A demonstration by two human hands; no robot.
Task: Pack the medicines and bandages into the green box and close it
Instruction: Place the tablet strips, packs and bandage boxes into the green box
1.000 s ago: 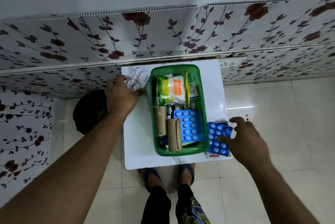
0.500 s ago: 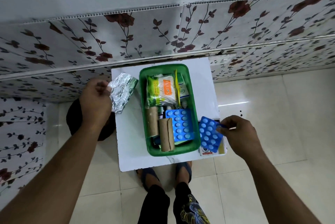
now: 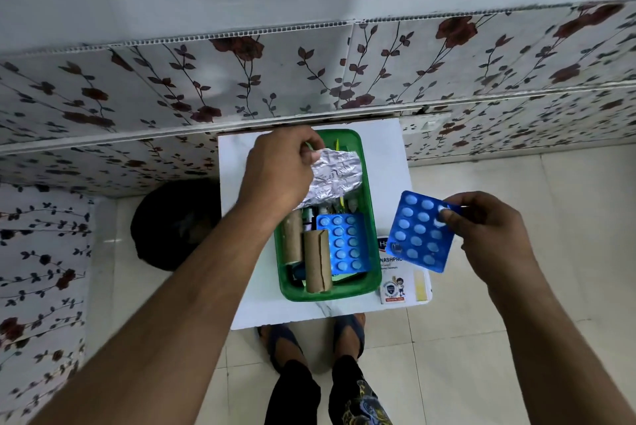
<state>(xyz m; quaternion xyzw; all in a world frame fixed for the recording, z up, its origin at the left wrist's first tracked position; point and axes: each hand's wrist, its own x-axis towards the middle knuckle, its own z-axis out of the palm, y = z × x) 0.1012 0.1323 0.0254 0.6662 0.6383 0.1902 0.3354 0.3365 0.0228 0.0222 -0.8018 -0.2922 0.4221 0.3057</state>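
Observation:
The green box (image 3: pixel 373 252) stands open on a small white table (image 3: pixel 389 163). Inside lie two brown bandage rolls (image 3: pixel 316 261), a blue blister pack (image 3: pixel 344 242) and small bottles. My left hand (image 3: pixel 278 170) hovers over the far half of the box and pinches a silver foil strip (image 3: pixel 335 177) that hangs over the contents. My right hand (image 3: pixel 481 232) holds a second blue blister pack (image 3: pixel 418 230) in the air, to the right of the box. Under it, a white plaster carton (image 3: pixel 399 282) rests on the table's front right corner.
A flower-patterned wall panel (image 3: pixel 309 80) rises right behind the table. A black round object (image 3: pixel 172 221) sits on the floor left of the table. My feet in blue sandals (image 3: pixel 347 331) stand at the table's front edge on pale tiles.
My left hand carried the foil strip from left of the table to above the box. My right hand lifted the blue blister pack higher, off the table's right edge.

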